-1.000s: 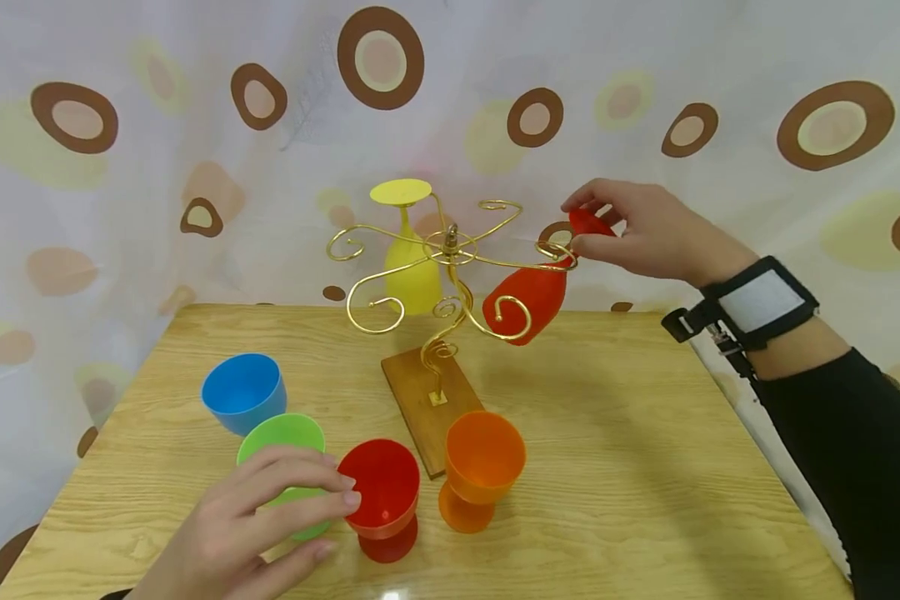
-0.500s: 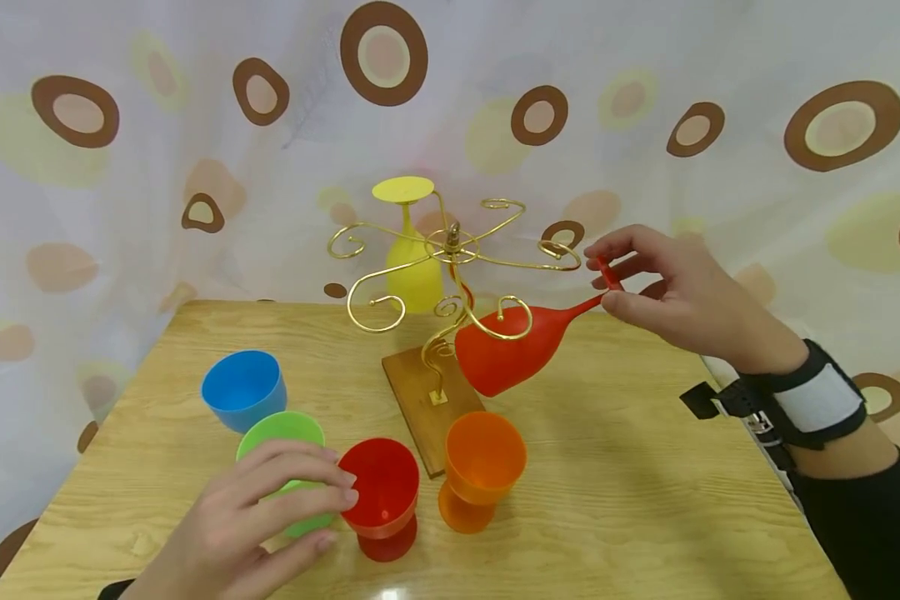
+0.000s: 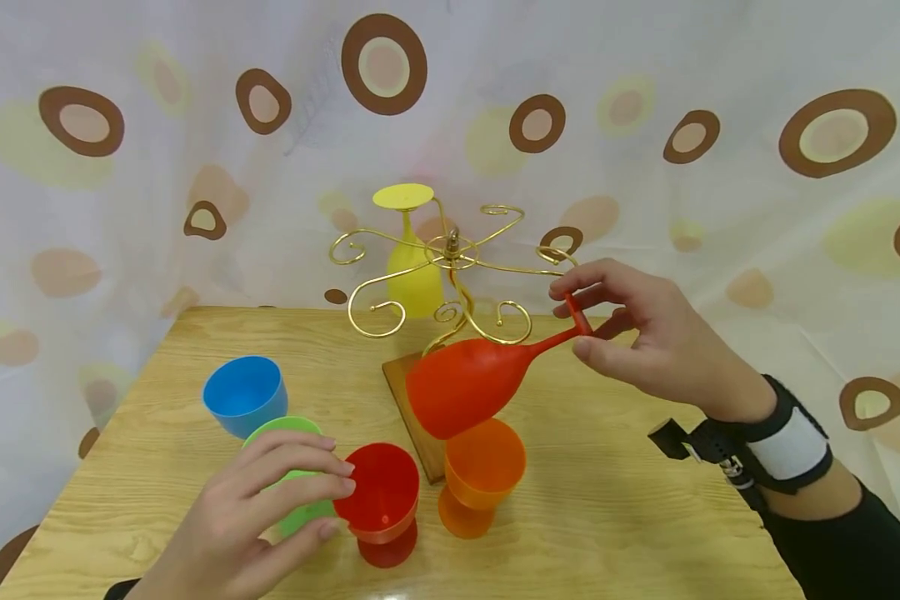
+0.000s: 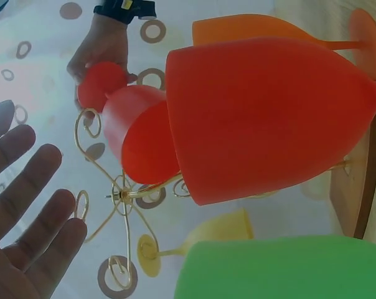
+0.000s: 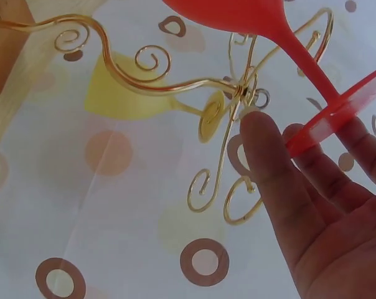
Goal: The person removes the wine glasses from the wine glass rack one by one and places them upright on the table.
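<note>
My right hand (image 3: 645, 342) pinches the foot of a red plastic goblet (image 3: 468, 387), which is tilted bowl-down to the left in front of the gold wire rack (image 3: 452, 250). In the right wrist view the thumb and fingers (image 5: 328, 177) are at the round foot. My left hand (image 3: 247, 508), fingers relaxed and apart, hovers over a green goblet (image 3: 307, 517), partly hiding it. Its fingertips are close to the rim of a second red goblet (image 3: 382, 492), which stands upright; in the left wrist view no goblet lies between the fingers.
An orange goblet (image 3: 487, 458) stands upright beside the red one, and a blue one (image 3: 245, 393) is at the left. Upside down on the rack's far arm hangs a yellow goblet (image 3: 414, 283). The rack's wooden base (image 3: 405, 387) is partly covered. A patterned cloth (image 3: 630, 50) hangs behind the table.
The held red goblet has come away from the rack's right arm, moving down, toward me and leftward with my right hand, over the orange goblet's rim. My left hand has barely moved.
</note>
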`<state>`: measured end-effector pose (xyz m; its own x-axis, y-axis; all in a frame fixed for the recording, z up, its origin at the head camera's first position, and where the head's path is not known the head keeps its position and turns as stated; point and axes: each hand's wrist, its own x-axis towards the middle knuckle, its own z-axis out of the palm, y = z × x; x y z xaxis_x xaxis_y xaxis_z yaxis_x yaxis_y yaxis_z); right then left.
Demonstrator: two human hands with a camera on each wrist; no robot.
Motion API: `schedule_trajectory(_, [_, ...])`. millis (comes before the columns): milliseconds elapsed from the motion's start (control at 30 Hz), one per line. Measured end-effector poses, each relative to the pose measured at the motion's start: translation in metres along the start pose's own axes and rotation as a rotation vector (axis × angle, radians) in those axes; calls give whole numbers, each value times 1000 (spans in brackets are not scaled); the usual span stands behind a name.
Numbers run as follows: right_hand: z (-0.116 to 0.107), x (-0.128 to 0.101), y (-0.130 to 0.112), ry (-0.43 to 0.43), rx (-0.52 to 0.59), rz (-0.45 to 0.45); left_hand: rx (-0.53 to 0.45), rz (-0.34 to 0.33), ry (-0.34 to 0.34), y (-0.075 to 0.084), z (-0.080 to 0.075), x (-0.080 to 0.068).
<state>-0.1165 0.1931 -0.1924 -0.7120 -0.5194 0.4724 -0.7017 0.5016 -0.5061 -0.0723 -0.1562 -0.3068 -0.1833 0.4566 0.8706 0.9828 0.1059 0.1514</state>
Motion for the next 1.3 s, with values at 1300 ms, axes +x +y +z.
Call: schedule_trajectory(1300, [48,-17,-31,-310,273,-475,-167,-311,142,20,-2,0])
